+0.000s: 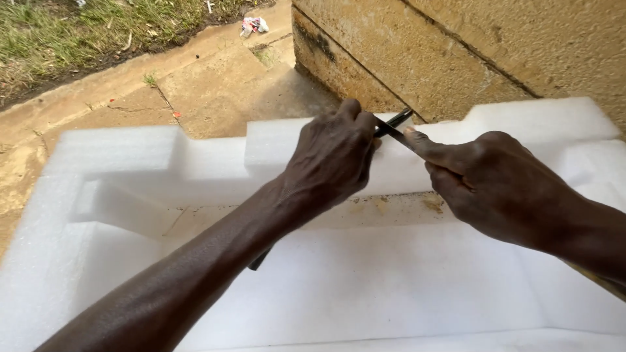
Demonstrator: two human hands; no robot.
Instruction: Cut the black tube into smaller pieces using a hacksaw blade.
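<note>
Left hand gripped thin black tool; right hand pinched its tip; long axis ran 8-to-2 o'clock over white foam tray.

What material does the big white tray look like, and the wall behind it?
White tray: probably packing foam, matt and finely grainy, with soft moulded steps. Wall: likely stone or concrete blocks, rough, yellowish, with dark joints.
</note>
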